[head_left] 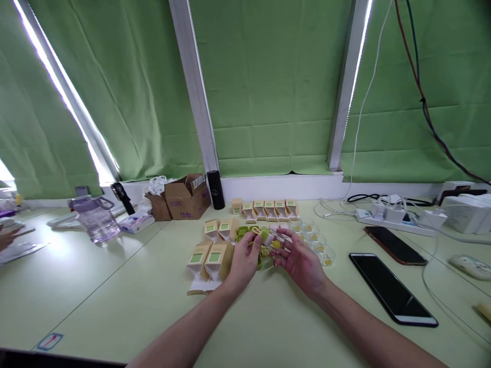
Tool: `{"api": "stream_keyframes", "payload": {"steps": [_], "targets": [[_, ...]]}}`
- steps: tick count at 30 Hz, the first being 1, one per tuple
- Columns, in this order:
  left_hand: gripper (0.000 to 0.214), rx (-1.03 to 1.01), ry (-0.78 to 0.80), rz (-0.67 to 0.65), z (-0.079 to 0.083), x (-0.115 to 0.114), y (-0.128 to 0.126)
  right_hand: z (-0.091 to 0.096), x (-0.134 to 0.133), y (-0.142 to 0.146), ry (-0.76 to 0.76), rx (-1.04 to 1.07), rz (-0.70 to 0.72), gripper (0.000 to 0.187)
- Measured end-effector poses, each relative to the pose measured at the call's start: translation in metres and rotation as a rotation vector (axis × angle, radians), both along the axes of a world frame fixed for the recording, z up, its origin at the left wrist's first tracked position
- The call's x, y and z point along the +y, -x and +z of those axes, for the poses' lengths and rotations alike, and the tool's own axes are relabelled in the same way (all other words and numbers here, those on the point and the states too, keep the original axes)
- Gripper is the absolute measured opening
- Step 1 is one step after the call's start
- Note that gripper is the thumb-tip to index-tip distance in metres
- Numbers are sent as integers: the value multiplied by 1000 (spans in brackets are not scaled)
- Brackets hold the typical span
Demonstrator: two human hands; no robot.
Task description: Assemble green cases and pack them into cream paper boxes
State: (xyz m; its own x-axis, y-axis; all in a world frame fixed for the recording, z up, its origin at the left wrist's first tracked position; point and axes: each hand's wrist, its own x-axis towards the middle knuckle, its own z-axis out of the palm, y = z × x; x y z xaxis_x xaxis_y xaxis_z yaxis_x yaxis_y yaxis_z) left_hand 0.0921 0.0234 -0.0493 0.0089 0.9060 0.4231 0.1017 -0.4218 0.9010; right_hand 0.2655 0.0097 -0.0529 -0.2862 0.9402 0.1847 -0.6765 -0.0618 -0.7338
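The clear plastic container with green end (275,244) lies crosswise between both hands, sloping slightly rightward-down, left hand (245,255) pinching its green end, right hand (305,265) loosely gripping its clear end.

The green piece (264,233) was small and light green, with a pale yellowish ring-like loop (255,231) at its left end. It sat at the fingertips of the left grip (245,255), angled down toward the right. Just beside it, on the right, was a small clear piece (271,239), see-through and shiny, with a round yellow spot (276,245) near its lower end. The clear piece lay between the two hands, at the fingers of the right grip (301,263), and was tilted rather than upright. The two pieces met or nearly met end to end; whether they were joined could not be made out. Fingers partly covered both.
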Motion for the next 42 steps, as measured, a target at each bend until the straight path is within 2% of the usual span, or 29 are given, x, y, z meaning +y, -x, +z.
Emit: {"api": "stream_keyframes", "payload": {"steps": [4, 13, 21, 30, 37, 42], "targets": [[55, 23, -6, -2, -1, -1, -1, 1, -2, 2, -15, -35, -12, 44], [54, 30, -15, 1, 4, -4, -1, -10, 5, 4, -35, -144, -76, 51], [52, 21, -23, 2, 5, -4, -1, -7, 3, 5, -49, -224, -113, 60], [47, 98, -91, 6, 1, -3, 0, -17, 12, 6, -109, -283, -183, 55], [43, 160, -152, 11, -3, -2, 2, -18, 16, 1, -191, -419, -242, 61], [42, 152, -152, -7, -5, -2, 3, -19, 16, 1, -223, -434, -273, 55]]}}
